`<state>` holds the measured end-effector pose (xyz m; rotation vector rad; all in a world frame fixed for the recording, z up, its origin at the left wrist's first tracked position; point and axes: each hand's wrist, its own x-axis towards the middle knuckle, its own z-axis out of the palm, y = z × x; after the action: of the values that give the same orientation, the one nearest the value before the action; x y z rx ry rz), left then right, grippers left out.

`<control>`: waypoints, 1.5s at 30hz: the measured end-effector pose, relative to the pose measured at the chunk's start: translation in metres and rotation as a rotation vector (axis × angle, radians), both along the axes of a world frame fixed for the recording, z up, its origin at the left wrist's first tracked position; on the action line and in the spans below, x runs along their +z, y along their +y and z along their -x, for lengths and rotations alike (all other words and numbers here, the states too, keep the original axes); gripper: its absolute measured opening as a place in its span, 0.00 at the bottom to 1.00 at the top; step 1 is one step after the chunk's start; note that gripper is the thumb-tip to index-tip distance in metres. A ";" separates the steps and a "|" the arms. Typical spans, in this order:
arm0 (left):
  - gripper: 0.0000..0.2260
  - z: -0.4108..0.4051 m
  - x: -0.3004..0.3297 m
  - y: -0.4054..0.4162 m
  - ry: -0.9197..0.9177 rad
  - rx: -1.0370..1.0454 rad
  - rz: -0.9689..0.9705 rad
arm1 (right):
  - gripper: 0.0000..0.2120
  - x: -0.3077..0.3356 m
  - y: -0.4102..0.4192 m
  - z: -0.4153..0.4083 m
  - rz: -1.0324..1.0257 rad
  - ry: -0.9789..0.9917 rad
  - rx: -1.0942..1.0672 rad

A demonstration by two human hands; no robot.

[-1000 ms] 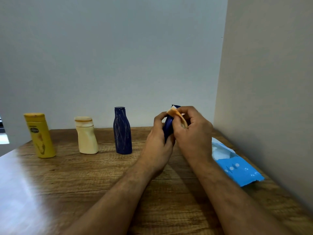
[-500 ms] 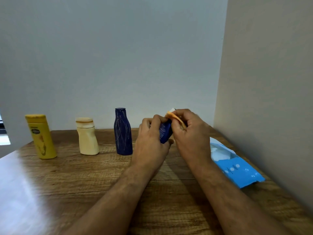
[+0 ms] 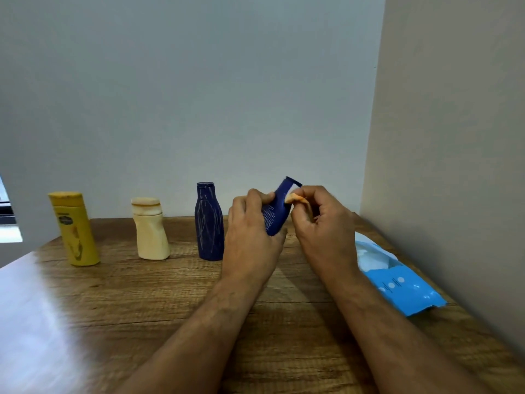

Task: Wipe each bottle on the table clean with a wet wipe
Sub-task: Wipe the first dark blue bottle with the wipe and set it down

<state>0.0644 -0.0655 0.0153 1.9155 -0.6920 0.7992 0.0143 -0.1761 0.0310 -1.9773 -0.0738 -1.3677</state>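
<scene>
Dark-blue bottle (image 3: 277, 211) sits tilted, cap end up-right, above the wooden table (image 3: 142, 308), w/ the left hand (image 3: 250, 237) curled round its lower body. Right hand (image 3: 321, 226) pinches a stained wet wipe (image 3: 295, 198) against the bottle's neck (orange-ish smears on it). Yellow bottle (image 3: 74, 228), cream bottle (image 3: 150, 228) & second blue bottle (image 3: 208, 223) stand in a row at left; blue wipe pack (image 3: 403, 288) lies open at right.

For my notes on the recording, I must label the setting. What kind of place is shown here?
Probably a plain indoor room, home or office; I cannot tell which. A wooden table stands in a corner of bare walls, with toiletry bottles and a wipes pack on it.
</scene>
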 end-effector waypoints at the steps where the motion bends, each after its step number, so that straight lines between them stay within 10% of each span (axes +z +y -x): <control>1: 0.24 0.001 0.000 0.000 -0.011 0.019 -0.042 | 0.08 0.001 0.003 0.000 0.036 -0.013 -0.014; 22: 0.23 0.002 0.000 0.000 -0.140 0.127 -0.032 | 0.06 -0.002 0.002 -0.003 0.028 -0.010 0.017; 35: 0.13 0.011 0.010 0.002 0.684 -0.674 0.508 | 0.07 0.003 -0.002 -0.005 -0.223 -0.017 0.120; 45: 0.15 0.015 0.009 0.007 0.823 -0.678 0.504 | 0.06 0.008 -0.004 -0.003 -0.342 0.032 0.236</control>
<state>0.0492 -0.0583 0.0239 1.2396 -0.4903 -0.2418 0.0177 -0.1801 0.0389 -1.6473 -0.0519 -1.1139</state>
